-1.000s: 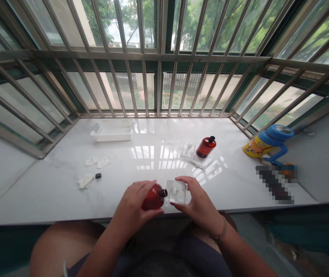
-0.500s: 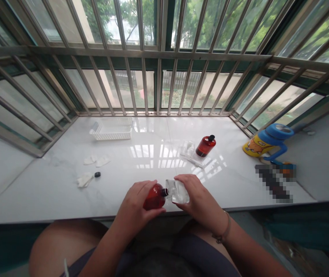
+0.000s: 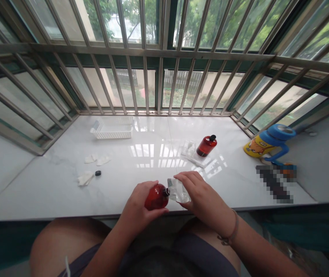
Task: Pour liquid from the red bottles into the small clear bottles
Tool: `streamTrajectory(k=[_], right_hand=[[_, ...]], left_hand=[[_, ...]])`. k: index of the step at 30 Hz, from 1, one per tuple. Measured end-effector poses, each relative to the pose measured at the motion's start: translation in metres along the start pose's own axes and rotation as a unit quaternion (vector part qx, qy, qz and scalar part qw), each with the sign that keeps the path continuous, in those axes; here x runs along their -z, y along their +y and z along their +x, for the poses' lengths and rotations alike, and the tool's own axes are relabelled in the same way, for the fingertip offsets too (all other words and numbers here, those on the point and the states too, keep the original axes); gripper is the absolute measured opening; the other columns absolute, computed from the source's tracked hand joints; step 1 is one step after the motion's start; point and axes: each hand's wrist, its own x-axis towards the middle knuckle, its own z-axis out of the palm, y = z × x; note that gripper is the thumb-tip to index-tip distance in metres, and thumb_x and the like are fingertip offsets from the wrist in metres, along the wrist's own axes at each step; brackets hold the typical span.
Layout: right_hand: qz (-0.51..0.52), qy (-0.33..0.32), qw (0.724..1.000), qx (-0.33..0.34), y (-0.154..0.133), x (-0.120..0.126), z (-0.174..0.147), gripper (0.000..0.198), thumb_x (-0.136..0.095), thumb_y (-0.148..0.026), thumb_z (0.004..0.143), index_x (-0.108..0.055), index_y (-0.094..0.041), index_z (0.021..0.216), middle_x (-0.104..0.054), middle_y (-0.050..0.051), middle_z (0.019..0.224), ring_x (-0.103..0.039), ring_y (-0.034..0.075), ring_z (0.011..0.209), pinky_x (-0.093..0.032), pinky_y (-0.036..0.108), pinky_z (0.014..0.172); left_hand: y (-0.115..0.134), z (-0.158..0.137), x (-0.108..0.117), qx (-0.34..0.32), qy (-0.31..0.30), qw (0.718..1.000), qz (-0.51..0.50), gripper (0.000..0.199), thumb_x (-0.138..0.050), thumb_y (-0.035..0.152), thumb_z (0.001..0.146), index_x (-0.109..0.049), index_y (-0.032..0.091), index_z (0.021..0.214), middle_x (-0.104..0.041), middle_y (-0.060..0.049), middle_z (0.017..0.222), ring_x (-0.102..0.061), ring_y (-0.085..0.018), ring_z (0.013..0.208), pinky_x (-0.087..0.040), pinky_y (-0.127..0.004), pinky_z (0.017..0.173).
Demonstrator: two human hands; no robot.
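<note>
My left hand (image 3: pixel 137 206) grips a round red bottle (image 3: pixel 156 196) tilted sideways, its dark open neck pointing right. My right hand (image 3: pixel 200 194) holds a small clear plastic pouch (image 3: pixel 177 189) right against that neck. Both are just above the near edge of the white marble sill (image 3: pixel 141 157). A small black cap (image 3: pixel 98 173) lies on the sill to the left, apart from my hands.
A second red bottle (image 3: pixel 207 145) with a black cap lies further back, beside clear plastic packaging (image 3: pixel 189 149). White pads (image 3: pixel 95 159) and a crumpled wipe (image 3: pixel 85 179) lie left. A white basket (image 3: pixel 111 130) sits at the back. A yellow and blue cup (image 3: pixel 267 143) stands right. Window bars enclose the sill.
The clear pouch has turned from facing me to edge-on against the bottle's neck. Both hands stayed near the sill's front edge and shifted slightly.
</note>
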Motion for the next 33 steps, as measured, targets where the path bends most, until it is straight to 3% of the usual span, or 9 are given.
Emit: streamTrajectory(k=[12, 33], right_hand=[[-0.066, -0.039, 0.997, 0.017, -0.008, 0.014, 0.008, 0.086, -0.075, 0.007, 0.069, -0.051, -0.021, 0.147, -0.063, 0.013, 0.138, -0.058, 0.034, 0.130, -0.057, 0.054, 0.112], [-0.107, -0.049, 0.992, 0.039, -0.015, 0.023, 0.015, 0.083, -0.080, 0.003, 0.070, -0.052, -0.020, 0.145, -0.064, 0.014, 0.136, -0.059, 0.036, 0.127, -0.060, 0.055, 0.108]], left_hand=[[-0.001, -0.002, -0.010, 0.056, -0.006, 0.996, -0.063, 0.081, -0.099, 0.041, 0.073, -0.058, 0.031, 0.143, -0.069, -0.010, 0.138, -0.068, -0.033, 0.126, -0.058, -0.053, 0.108], [0.000, -0.004, -0.015, 0.084, -0.006, 0.992, -0.097, 0.079, -0.098, 0.042, 0.073, -0.059, 0.030, 0.142, -0.069, -0.010, 0.139, -0.069, -0.033, 0.127, -0.057, -0.052, 0.109]])
